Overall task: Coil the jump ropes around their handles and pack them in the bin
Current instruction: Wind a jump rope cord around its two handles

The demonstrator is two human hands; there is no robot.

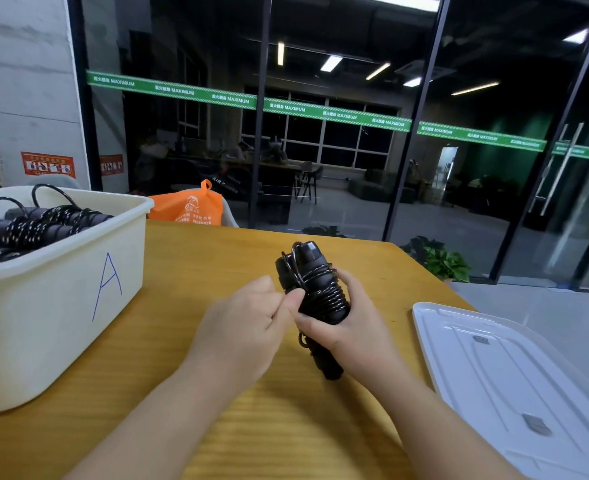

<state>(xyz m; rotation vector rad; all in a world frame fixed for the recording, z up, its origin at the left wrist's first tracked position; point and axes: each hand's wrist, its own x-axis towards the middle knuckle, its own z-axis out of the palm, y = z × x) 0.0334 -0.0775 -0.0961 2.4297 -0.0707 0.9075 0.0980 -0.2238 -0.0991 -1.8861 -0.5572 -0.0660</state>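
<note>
Where ropes lie, bin (61,289) "A"

We cannot see the black rope-wrapped handles (315,289) where the right hand's fingers (312,323) cover them.

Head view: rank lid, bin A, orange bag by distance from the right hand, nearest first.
From the right hand:
1. White lid, on its right.
2. Bin A, across the table, on the left.
3. Orange bag, beyond the table's far edge.
</note>
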